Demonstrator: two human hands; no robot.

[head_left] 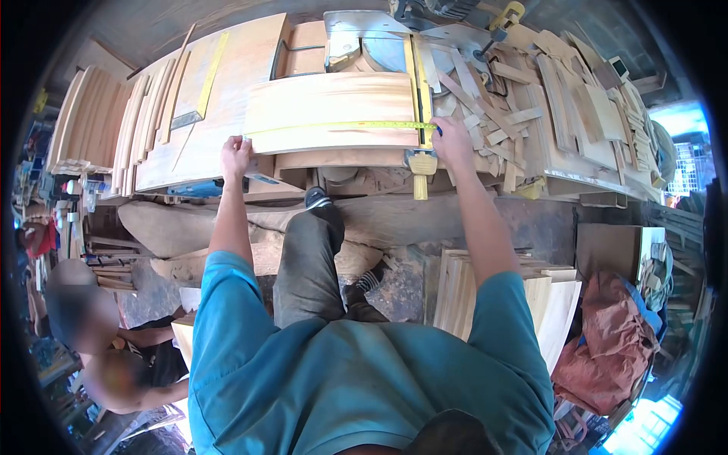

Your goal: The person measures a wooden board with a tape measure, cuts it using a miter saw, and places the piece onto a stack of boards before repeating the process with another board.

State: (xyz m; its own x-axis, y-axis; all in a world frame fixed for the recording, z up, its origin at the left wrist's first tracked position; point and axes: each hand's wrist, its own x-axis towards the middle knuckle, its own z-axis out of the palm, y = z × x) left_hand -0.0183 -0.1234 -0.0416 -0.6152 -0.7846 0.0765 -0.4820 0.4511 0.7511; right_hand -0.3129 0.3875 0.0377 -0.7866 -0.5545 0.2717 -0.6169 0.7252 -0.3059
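A yellow tape measure (341, 125) is stretched across a pale wooden board (326, 98) that lies on the workbench. At the board's left end, my left hand (236, 157) is closed on the tape's end. My right hand (453, 142) is closed around the tape at the right, beside the yellow rail of the saw fence (421, 163); a small blue part shows at its fingers. Behind the board, a round saw blade (385, 54) is partly visible.
Stacked wooden strips (91, 121) stand at the left, near a yellow-bladed square (212, 80). Wood offcuts (493, 114) are heaped at the right. Boards (455, 296) lean behind my right arm. Another person (114, 364) is at the lower left.
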